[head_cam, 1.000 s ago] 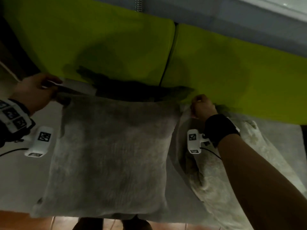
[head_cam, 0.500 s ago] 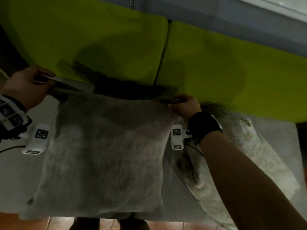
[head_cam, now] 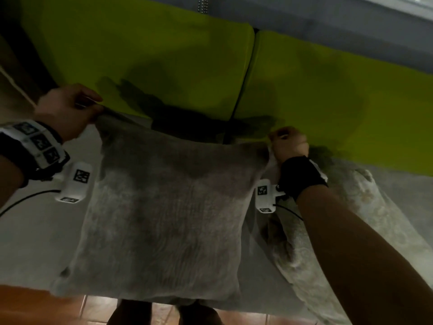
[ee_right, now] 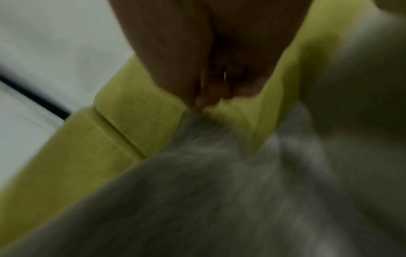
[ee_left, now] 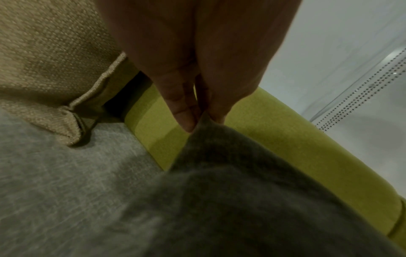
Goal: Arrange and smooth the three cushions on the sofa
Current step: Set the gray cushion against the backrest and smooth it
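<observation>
A square grey cushion (head_cam: 164,216) hangs in front of the sofa's lime-green back (head_cam: 145,57), held up by its two top corners. My left hand (head_cam: 93,109) pinches the top left corner; the left wrist view shows the grey cushion (ee_left: 230,182) pinched at its tip by my left hand (ee_left: 203,116). My right hand (head_cam: 278,139) pinches the top right corner, blurred in the right wrist view (ee_right: 197,104). A pale patterned cushion (head_cam: 365,221) lies on the grey seat to the right, under my right forearm. A beige woven cushion (ee_left: 48,57) rests at the left.
The grey seat (head_cam: 30,231) stretches along the bottom, with the sofa's back split into two green panels by a seam (head_cam: 243,73). Reddish floor tiles (head_cam: 28,306) and dark shoes (head_cam: 131,313) show at the bottom edge. A pale wall (head_cam: 328,19) rises behind.
My right hand slid from the pale cushion's side to the grey cushion's top right corner and pinched it. The grey cushion now hangs stretched between both hands.
</observation>
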